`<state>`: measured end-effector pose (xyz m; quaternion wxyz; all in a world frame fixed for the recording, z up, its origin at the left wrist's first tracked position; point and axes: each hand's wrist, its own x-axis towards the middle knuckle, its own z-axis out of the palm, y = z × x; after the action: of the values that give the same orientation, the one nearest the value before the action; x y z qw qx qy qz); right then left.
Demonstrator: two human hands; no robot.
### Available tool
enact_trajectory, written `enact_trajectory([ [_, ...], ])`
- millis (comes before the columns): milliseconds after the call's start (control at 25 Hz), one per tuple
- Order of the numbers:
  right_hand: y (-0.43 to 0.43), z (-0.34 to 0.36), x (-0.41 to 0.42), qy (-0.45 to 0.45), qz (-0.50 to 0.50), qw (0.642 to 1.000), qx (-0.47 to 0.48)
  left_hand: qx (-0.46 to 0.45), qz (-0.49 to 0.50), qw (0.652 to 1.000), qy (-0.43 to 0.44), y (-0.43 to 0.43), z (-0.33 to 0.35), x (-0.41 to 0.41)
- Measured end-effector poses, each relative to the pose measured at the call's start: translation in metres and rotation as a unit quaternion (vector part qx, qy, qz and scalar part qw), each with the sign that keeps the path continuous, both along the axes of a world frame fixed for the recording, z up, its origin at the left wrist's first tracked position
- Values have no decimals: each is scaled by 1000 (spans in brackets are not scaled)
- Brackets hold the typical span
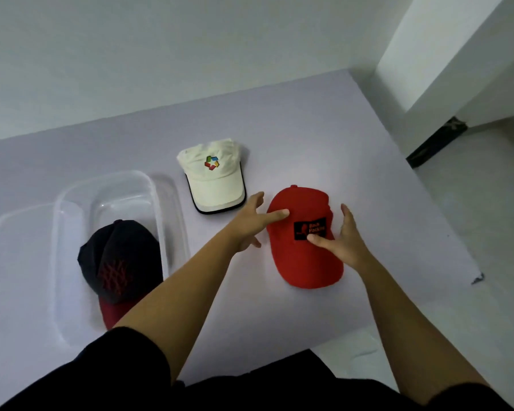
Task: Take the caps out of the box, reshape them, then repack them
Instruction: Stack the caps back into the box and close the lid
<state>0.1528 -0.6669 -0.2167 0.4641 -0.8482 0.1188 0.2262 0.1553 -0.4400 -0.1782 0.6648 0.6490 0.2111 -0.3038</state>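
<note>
Both hands flank the red cap (306,262) on the table (309,137). Its patch lettering is too blurred to read, and the left forearm hides part of the dark cap (119,256) in the clear box (161,203). Left hand (250,222) is spread wide with the thumb on the crown; right hand (346,240) is open, its thumb seemingly on the patch. White cap (214,179) lies beyond.

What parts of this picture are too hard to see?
Head view:
- Words on the red cap's black patch: blurred, and the right hand's thumb covers the bottom line.
- The dark cap's brim in the box: partly behind the left forearm.
- The black thing on the floor: too small to identify.
</note>
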Motion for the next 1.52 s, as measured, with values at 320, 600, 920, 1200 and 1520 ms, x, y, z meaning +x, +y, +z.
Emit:
enact_trajectory([
  [320,-16,-23,32,19,134,990,-39,-35,-21,998,37,-27,-23,22],
  [600,-3,3,16,6,129,985,110,-55,-74,996,21,-5,0,18],
  [920,115,87,2,-136,188,949,212,-84,-154,983,-46,124,99,-3],
  [1200,252,103,-32,-155,251,919,260,-22,-112,990,-77,265,144,-64],
  [1520,346,96,-48,-155,243,915,282,123,-147,979,-67,332,157,-84],
])
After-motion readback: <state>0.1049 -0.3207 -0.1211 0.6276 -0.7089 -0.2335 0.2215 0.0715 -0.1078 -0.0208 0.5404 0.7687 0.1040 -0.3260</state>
